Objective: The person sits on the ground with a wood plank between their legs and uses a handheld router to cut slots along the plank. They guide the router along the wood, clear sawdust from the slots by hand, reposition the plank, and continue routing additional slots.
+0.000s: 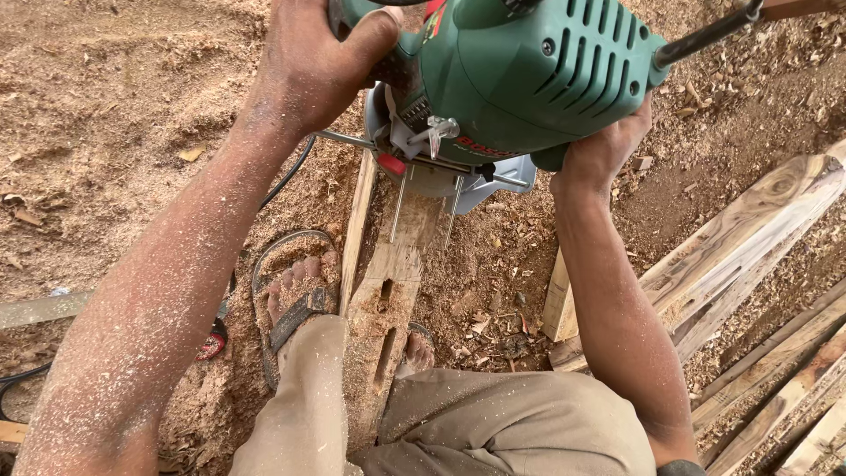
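Green router [520,79] sits atop the slotted plank [388,300], whose length runs back between the feet; left hand [322,57] and right hand [604,150] both clamp it.

You are extending both sawdust-coated forearms forward, your left hand [322,62] clenching closed from above, your right hand [604,150] gripping closed from beneath.

- the green power tool [520,79] runs off the top edge; its upper body is unseen.
- the left hand [317,62] is cut at the knuckles by the top edge.
- the right hand [604,150] lies mostly behind the tool; its fingers are hidden.
- the right foot [418,351] is mostly behind the wooden beam [383,300].
- the cutting bit cannot be seen.
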The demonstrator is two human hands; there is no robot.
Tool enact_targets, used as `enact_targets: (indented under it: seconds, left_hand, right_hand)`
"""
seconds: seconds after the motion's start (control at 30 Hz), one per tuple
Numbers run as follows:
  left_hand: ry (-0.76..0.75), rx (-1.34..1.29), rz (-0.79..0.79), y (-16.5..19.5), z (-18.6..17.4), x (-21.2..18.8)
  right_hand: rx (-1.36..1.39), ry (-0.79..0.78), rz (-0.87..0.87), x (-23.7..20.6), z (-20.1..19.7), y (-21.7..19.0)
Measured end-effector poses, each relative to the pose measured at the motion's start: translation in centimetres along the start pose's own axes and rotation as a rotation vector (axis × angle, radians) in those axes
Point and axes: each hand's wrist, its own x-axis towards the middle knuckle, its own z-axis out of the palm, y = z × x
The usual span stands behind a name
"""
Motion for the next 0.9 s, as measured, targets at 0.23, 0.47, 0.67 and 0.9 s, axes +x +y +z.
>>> enact_targets:
  seconds: [0.23,0.47,0.67,0.9]
  left_hand:
    - [-0.037,-0.062,-0.16,0.8,-0.1,0.8]
    - [-0.066,0.031,-0.132,0.2,-0.2,0.5]
    - [-0.035,-0.032,-0.036,-0.7,-0.1,0.3]
    - [-0.025,-0.013,0.015,-1.7,0.1,0.0]
  right_hand:
    - [-0.051,0.009,0.055,0.5,0.1,-0.6]
    - [-0.028,0.003,0.01,0.3,-0.3,0.5]
    - [-0.08,0.011,-0.094,-0.1,-0.2,1.3]
    - [-0.098,-0.002,-0.134,-0.1,-0.5,1.7]
